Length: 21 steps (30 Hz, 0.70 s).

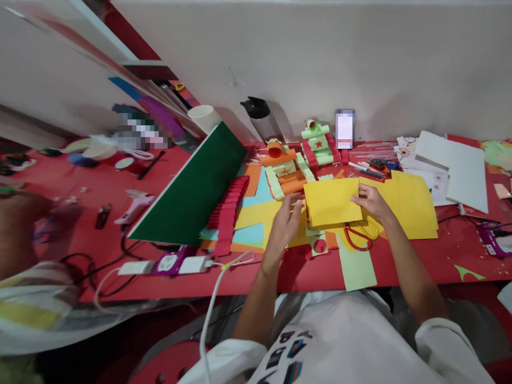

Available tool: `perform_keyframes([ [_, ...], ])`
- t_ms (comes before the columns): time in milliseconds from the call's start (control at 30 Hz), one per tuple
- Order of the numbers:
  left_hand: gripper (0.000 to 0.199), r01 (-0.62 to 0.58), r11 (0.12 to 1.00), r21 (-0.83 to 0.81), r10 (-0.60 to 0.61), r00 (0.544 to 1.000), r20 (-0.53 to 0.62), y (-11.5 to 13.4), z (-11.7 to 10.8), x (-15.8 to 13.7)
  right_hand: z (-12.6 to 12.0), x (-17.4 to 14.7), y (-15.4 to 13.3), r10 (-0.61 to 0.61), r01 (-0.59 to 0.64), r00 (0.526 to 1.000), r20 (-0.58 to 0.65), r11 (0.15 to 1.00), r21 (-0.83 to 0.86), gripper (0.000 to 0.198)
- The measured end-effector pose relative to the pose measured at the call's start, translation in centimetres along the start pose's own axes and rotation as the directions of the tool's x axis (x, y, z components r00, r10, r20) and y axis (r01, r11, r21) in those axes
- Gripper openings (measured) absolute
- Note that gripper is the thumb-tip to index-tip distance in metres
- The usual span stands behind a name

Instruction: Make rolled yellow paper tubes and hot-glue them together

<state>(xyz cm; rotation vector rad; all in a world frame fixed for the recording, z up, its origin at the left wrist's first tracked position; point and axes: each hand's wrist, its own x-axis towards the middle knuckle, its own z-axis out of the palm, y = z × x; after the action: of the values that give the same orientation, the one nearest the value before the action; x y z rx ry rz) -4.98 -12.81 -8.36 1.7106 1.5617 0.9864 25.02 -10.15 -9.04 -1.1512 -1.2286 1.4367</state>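
Note:
A yellow paper rectangle (333, 204) is pinched at its right edge by my right hand (374, 201), thumb on top. My left hand (286, 220) is beside the paper's left edge with its fingers apart, holding nothing. Beneath and around lie more yellow sheets (414, 205), scissors with red and yellow handles (358, 237), and a pale green strip (358, 266). Behind the paper stand an orange paper tank (283, 169) and a green one with red sides (319, 143). To the left lies a pleated red paper strip (229, 213).
A dark green board (192, 186) leans at left, beside a white cup (204, 118). A bottle (262, 118) and a phone (344, 129) stand by the wall. White foam boards (456, 165) lie right. Chargers sit in a purple power strip (168, 261). Another person's arm (20, 229) is far left.

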Motion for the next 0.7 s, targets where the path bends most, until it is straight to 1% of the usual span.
perform_keyframes([
  [33, 0.053, -0.007, 0.976, 0.217, 0.009, 1.000, -0.009, -0.4, -1.1, -0.2, -0.1, 0.0, 0.0, -0.017, 0.017, 1.000, -0.006, 1.000, -0.003, 0.048],
  [67, 0.060, 0.027, 0.906, 0.423, -0.009, 0.999, -0.044, -0.9, -2.0, -0.5, -0.1, 0.1, -0.1, -0.034, 0.034, 0.999, -0.015, 0.999, -0.009, 0.047],
  [100, 0.067, 0.099, 0.815, 0.571, -0.056, 0.994, -0.092, -1.3, -2.8, -0.9, -0.1, 0.1, -0.1, -0.050, 0.050, 0.998, -0.024, 0.999, -0.016, 0.047],
  [133, 0.073, 0.163, 0.731, 0.662, -0.106, 0.986, -0.126, -1.7, -3.4, -1.2, -0.1, 0.2, -0.1, -0.064, 0.063, 0.997, -0.032, 0.998, -0.022, 0.047],
  [167, 0.078, 0.213, 0.670, 0.711, -0.149, 0.977, -0.151, -2.2, -3.9, -1.5, -0.1, 0.2, -0.1, -0.074, 0.073, 0.997, -0.038, 0.997, -0.031, 0.046],
  [200, 0.082, 0.249, 0.634, 0.732, -0.184, 0.968, -0.170, -2.6, -4.1, -1.7, -0.1, 0.2, -0.1, -0.083, 0.081, 0.996, -0.041, 0.996, -0.045, 0.045],
  [233, 0.085, 0.271, 0.621, 0.736, -0.211, 0.962, -0.176, -3.0, -4.3, -1.9, -0.1, 0.2, -0.1, -0.092, 0.089, 0.995, -0.044, 0.994, -0.069, 0.042],
  [300, 0.087, 0.286, 0.644, 0.710, -0.233, 0.957, -0.174, -3.6, -4.3, -1.8, -0.1, 0.2, 0.0, -0.116, 0.108, 0.992, -0.049, 0.983, -0.152, 0.033],
  [367, 0.085, 0.290, 0.700, 0.653, -0.258, 0.955, -0.147, -3.8, -4.4, -1.3, -0.2, 0.2, 0.2, -0.150, 0.128, 0.986, -0.066, 0.956, -0.263, 0.024],
  [433, 0.077, 0.313, 0.747, 0.586, -0.322, 0.942, -0.092, -3.8, -4.5, -0.6, -0.4, 0.2, 0.4, -0.178, 0.132, 0.979, -0.095, 0.922, -0.364, 0.017],
  [500, 0.062, 0.342, 0.767, 0.543, -0.386, 0.922, -0.035, -3.4, -4.7, -0.1, -0.6, 0.3, 0.5, -0.187, 0.124, 0.975, -0.116, 0.904, -0.409, 0.015],
  [533, 0.052, 0.343, 0.771, 0.537, -0.398, 0.917, -0.014, -3.2, -4.9, 0.1, -0.7, 0.4, 0.5, -0.184, 0.122, 0.976, -0.118, 0.907, -0.402, 0.016],
  [600, 0.035, 0.317, 0.771, 0.552, -0.376, 0.927, -0.006, -2.8, -5.3, 0.2, -0.8, 0.5, 0.5, -0.166, 0.122, 0.979, -0.115, 0.939, -0.322, 0.021],
  [667, 0.026, 0.297, 0.782, 0.548, -0.319, 0.946, -0.058, -2.4, -6.1, 0.0, -0.9, 0.6, 0.4, -0.139, 0.109, 0.980, -0.140, 0.974, -0.200, 0.030],
  [700, 0.025, 0.300, 0.802, 0.516, -0.281, 0.953, -0.115, -2.1, -6.7, -0.1, -0.8, 0.7, 0.3, -0.125, 0.101, 0.977, -0.170, 0.985, -0.143, 0.036],
])
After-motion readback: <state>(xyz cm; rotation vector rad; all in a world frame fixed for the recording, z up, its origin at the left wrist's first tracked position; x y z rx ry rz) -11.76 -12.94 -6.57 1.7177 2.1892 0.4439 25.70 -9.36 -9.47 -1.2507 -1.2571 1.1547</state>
